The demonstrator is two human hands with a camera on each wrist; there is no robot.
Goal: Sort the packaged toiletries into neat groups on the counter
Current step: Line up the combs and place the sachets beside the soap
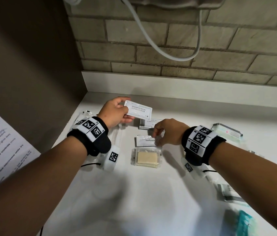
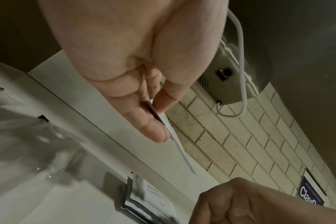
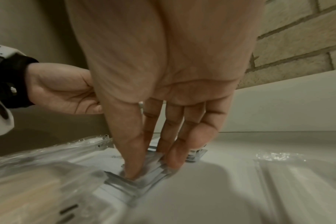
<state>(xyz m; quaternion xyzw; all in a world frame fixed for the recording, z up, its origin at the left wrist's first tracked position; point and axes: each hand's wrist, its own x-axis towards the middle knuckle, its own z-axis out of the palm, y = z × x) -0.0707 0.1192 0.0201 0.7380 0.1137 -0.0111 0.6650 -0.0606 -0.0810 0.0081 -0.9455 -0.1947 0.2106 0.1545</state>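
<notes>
White counter (image 1: 151,193), backed by a tiled wall (image 1: 202,40). Left hand (image 1: 115,111) pinches a shampoo sachet (image 1: 138,109) between thumb and fingers, lifted clear of the counter (seen edge-on in the left wrist view). A stack of like sachets (image 1: 148,124) lies just beyond the right hand (image 1: 168,132), whose straight fingertips (image 3: 130,169) press a toothpaste sachet (image 1: 147,141). Immediately nearer the person lies a wrapped soap bar (image 1: 146,158). Other wrapped packets (image 1: 228,132) lie well apart, to the right.
</notes>
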